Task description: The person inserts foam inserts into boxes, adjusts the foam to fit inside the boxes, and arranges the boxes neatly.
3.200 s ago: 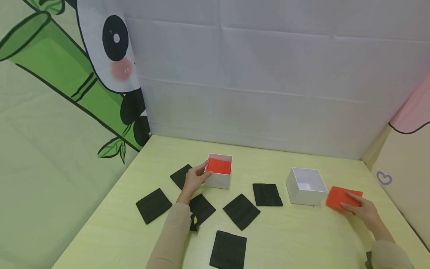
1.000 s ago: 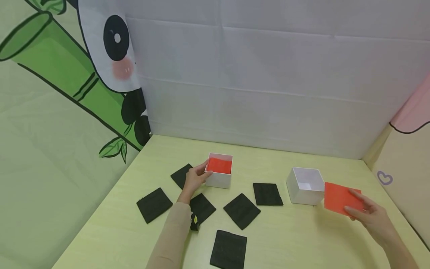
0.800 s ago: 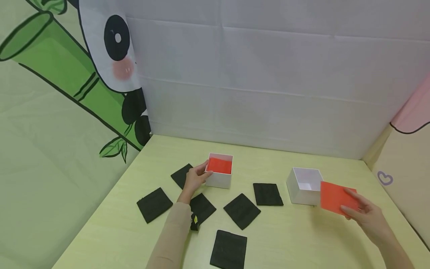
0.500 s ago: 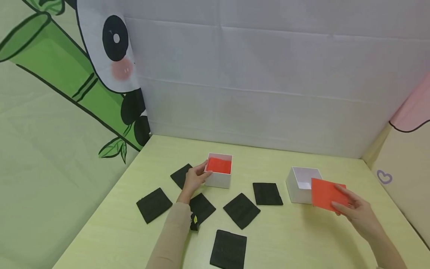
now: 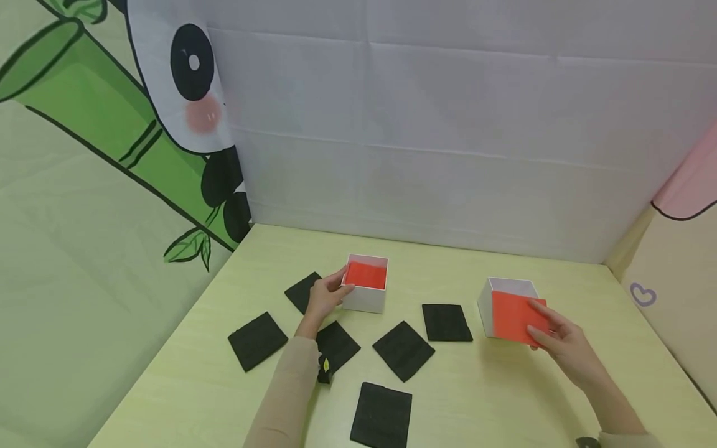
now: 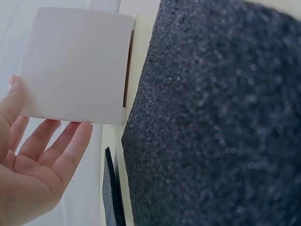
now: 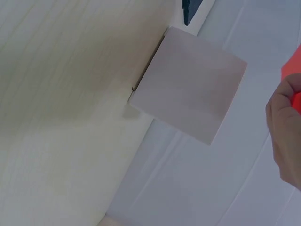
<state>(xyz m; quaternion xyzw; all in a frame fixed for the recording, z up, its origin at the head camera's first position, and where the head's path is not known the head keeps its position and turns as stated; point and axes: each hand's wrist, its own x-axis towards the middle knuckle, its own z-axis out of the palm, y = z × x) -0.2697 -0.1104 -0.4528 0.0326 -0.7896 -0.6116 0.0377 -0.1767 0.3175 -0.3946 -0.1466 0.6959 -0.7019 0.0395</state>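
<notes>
Watching remotely, I see my right hand (image 5: 572,353) pinching a flat red square sheet (image 5: 515,316) before an open-topped white box (image 7: 188,84), not yet inside. Across, my left hand (image 5: 327,295) grips a second white box (image 5: 364,301), its red square piece (image 5: 366,275) seemingly done. Around that hand and between both, six flat black foam-like squares (image 5: 403,351) lie loose, none visibly boxed.

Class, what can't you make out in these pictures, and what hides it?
Head view: the floor of the right box, hidden by the red square held before it.
Head view: anything under the red piece in the left box; that piece covers it.
Head view: part of the rearmost black square, behind the left hand.
Right wrist view: much of the red square, past the right edge.
</notes>
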